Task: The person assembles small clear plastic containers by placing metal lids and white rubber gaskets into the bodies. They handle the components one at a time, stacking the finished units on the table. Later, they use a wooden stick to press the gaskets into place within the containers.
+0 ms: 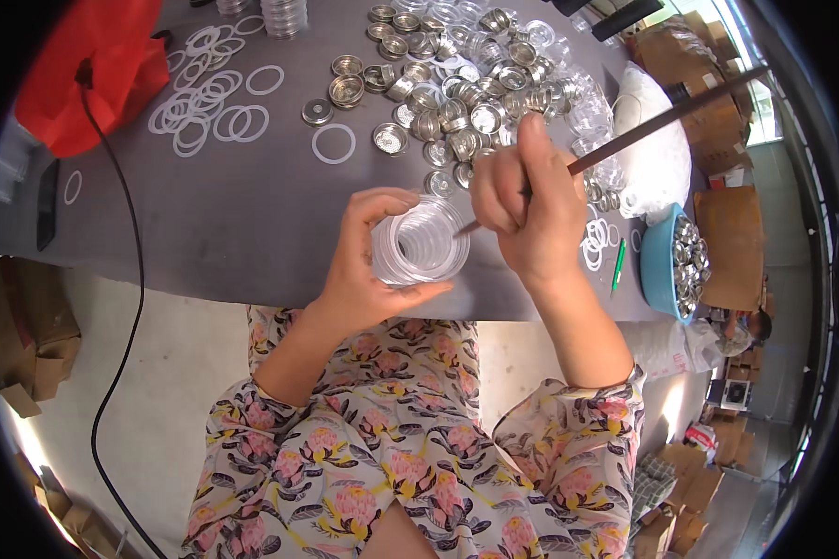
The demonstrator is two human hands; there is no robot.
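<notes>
My left hand (pixel 359 270) is wrapped round a clear, round, ribbed plastic piece (pixel 403 272), like a jar or a stack of rings, its open end tilted up. In my right hand (pixel 536 210) is a long, thin brown stick (pixel 667 116), gripped in a fist with the thumb up. The stick's lower tip meets the inner edge of the clear piece's opening; whether it presses there I cannot tell. Just beyond my hands lies a heap of silver metal lids (pixel 457 116). A single white sealing ring (pixel 334 143) lies on the grey tabletop (pixel 280 214).
More white rings (pixel 205 102) are spread at the left, near a red bag (pixel 93 74) and a black cable (pixel 126 200). At the right are a white plastic bag (pixel 653 140), a green pen (pixel 618 264) and a blue tub (pixel 660 265) of metal lids. Cardboard boxes (pixel 732 247) stand beyond.
</notes>
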